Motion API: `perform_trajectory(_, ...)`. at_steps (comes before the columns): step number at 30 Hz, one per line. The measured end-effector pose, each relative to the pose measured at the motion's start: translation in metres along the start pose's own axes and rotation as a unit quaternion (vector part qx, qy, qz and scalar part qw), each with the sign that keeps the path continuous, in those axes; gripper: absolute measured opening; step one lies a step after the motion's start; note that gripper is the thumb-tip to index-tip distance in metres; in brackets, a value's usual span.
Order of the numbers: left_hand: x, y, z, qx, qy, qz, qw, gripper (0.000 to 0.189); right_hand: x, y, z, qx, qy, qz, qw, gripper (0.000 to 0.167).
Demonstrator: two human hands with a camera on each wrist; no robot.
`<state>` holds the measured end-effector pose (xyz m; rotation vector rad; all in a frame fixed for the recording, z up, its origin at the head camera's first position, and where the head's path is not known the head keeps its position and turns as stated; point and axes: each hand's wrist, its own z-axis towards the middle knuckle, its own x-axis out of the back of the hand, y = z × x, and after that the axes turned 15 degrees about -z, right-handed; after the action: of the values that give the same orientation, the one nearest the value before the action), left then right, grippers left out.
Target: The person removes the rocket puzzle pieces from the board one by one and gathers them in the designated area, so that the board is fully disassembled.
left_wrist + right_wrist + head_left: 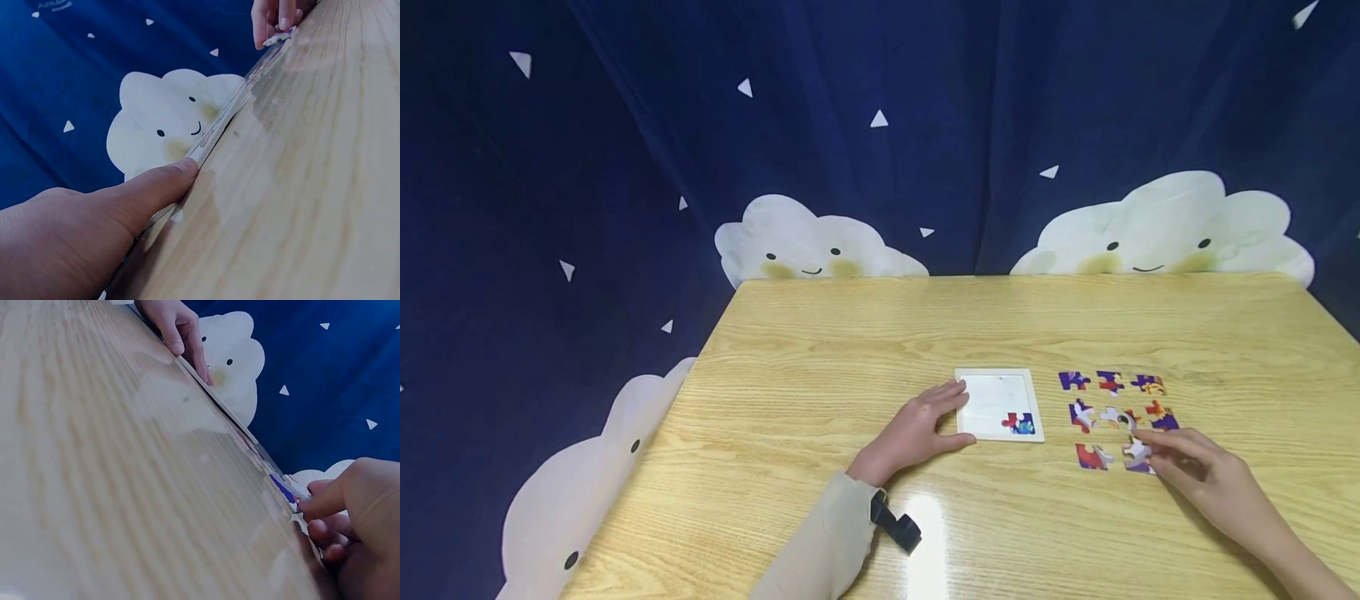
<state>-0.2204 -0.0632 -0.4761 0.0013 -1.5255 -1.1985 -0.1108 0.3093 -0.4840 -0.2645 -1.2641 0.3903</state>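
A square white puzzle tray (pixel 992 400) lies on the table, with joined red and blue puzzle pieces (pixel 1019 424) in its lower right corner. My left hand (pixel 925 425) rests at the tray's left side, fingers extended over the edge and thumb (pixel 169 181) along the near corner. To the right, my right hand (pixel 1213 487) pinches a white and purple puzzle piece (pixel 1138 454) between thumb and fingers. In the left wrist view this piece looks slightly tilted. Loose puzzle pieces (pixel 1082 415) lie in rows beside it; the fingers partly hide some.
The wooden table (pixel 820 358) has a pale grain and a glare spot near its front. A dark blue curtain (pixel 820 142) with white clouds (pixel 805 237) and triangles stands behind and to the left. A black strap (pixel 895 525) hangs from the left sleeve (pixel 831 533).
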Motion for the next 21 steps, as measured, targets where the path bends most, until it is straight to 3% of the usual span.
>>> perform_trajectory(13,0.000,0.000,-0.001,-0.003,0.001,-0.002,1.0000,0.067,0.002,-0.002,0.000,-0.005,0.005,0.005,1.0000,0.026)
perform_trajectory(21,0.000,0.001,0.000,0.001,0.000,-0.001,1.0000,0.067,-0.003,-0.017,0.007,0.032,0.061,0.019,0.9975,0.030)
